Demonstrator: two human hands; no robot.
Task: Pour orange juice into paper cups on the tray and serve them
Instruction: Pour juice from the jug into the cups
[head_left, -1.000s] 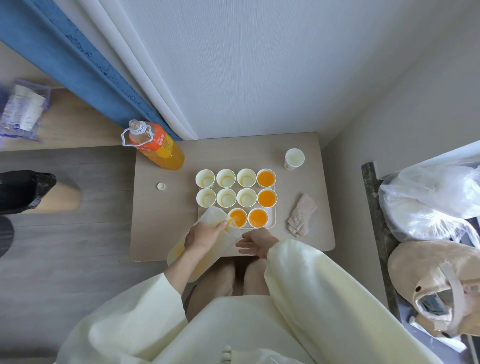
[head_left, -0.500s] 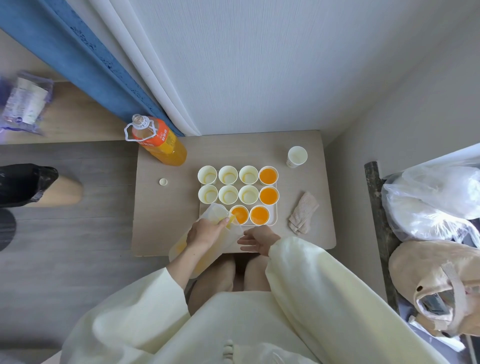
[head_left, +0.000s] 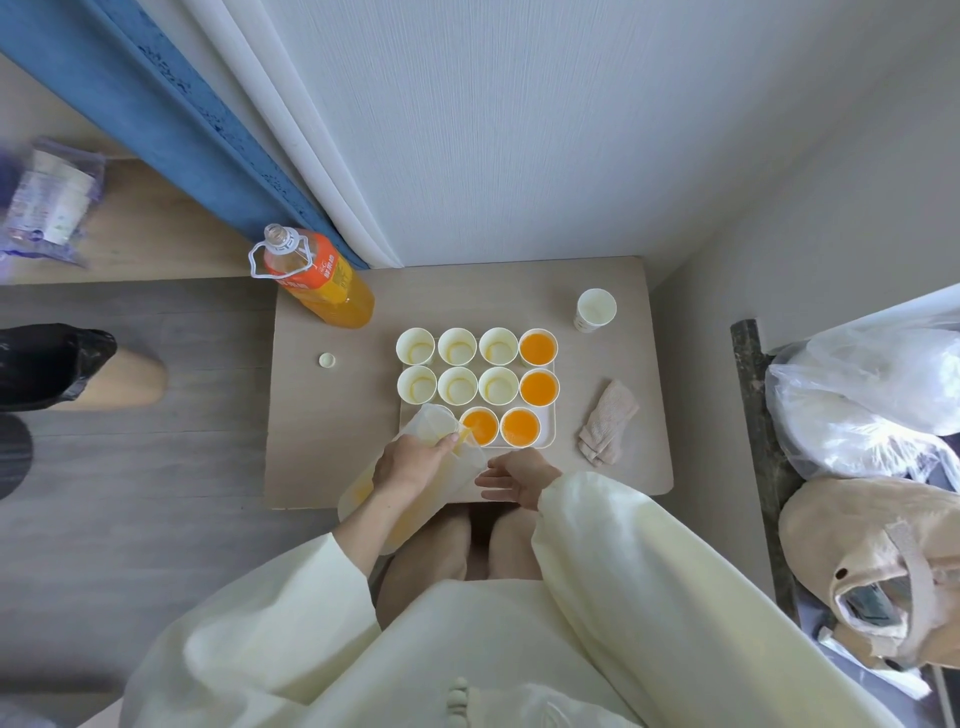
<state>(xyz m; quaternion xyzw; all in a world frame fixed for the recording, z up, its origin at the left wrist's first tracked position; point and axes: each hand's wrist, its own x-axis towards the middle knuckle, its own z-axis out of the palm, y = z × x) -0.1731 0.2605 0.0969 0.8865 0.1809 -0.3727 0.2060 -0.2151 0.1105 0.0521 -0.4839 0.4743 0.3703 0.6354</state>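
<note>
A cream tray on a small beige table holds several paper cups in rows. The right column and two front cups hold orange juice; the others look empty. My left hand grips a clear plastic jug tilted toward the front cup, with a thin stream of juice running from its spout into that cup. My right hand rests open, palm up, by the tray's near edge, holding nothing. An orange juice bottle stands uncapped at the table's back left.
The bottle cap lies on the table left of the tray. A spare paper cup stands back right, a folded cloth right of the tray. Curtains and wall are behind; plastic bags and a beige bag crowd the right.
The jug stays tilted over the same front cup and juice keeps running. Both hands hold their places; only the head camera has shifted slightly.
</note>
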